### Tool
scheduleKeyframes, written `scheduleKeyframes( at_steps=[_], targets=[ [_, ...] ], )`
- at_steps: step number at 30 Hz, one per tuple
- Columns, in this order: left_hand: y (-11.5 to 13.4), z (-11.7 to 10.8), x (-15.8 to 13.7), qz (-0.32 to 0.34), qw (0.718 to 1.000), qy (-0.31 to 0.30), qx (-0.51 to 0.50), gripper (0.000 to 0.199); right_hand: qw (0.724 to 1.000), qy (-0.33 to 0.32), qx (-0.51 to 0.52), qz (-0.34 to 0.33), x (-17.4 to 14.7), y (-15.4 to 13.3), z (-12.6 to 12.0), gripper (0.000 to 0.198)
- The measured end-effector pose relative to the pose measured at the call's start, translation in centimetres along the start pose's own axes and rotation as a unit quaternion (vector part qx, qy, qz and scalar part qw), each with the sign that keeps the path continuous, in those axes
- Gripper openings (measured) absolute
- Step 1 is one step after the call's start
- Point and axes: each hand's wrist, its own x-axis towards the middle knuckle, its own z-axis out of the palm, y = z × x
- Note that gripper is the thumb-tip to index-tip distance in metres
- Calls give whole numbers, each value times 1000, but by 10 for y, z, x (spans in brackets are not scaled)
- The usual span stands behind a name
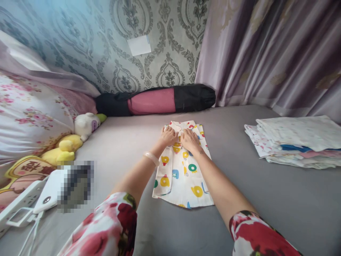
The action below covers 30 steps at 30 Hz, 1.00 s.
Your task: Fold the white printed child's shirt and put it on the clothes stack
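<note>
Near its collar, we rest our left hand [169, 136] and right hand [190, 139] on the white, multicoloured-print fabric shirt [182, 188] lying on the grey bedsheet [255, 199], though we cannot tell whether either grip pinches cloth.

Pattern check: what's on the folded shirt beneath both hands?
The shirt is white, printed with scattered yellow, green, blue and red motifs; best seen in the head view.

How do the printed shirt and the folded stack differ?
The shirt lies flat under the left hand and right hand; the stack is several piled layers, untouched. The shirt's print is bold; the stack's top piece is faintly patterned. Both rest on the grey sheet.
</note>
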Motion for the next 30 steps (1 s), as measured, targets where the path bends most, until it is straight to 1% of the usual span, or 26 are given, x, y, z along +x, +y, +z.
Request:
scheduleKeyframes(
  at_steps=[2, 4, 9, 13, 15, 19, 20, 22, 25, 28, 30],
  targets=[
    [12, 4, 4, -32, 999, 28, 2, 52, 999, 37, -9, 2, 2, 5, -2, 50],
    [21, 10, 5, -40, 999, 37, -1, 55, 998, 54, -27, 14, 4, 11, -2, 53],
    [27, 23, 1, -20, 1000, -2, -10, 61, 998, -16, -43, 44, 4, 17, 4, 58],
    [26, 23, 1, -19, 1000, -3, -12, 61, 998, -20, -48, 40, 5, 18, 5, 59],
    [27, 21, 0, -20, 1000, 10, -14, 59, 998, -21, -45, 39, 5, 17, 3, 59],
    [28, 18, -5, 0, 997, 78, -19, 54, 999, -4, -39, 29, 3, 15, 0, 55],
    [28, 17, -6, 8, 997, 77, -20, 53, 999, 4, -40, 19, 2, 14, 0, 54],
    [27, 18, -6, 19, 999, 47, -21, 53, 999, 14, -43, -6, 2, 13, 1, 53],
    [25, 20, -5, 20, 1000, 5, -23, 51, 999, 2, -42, -27, 1, 12, 3, 52],
    [26, 19, -5, 19, 1000, 5, -23, 49, 999, -4, -40, -25, -1, 13, 6, 51],
    [29, 16, -6, 14, 999, 16, -24, 46, 999, -2, -40, -25, -1, 13, 7, 51]
  ],
)
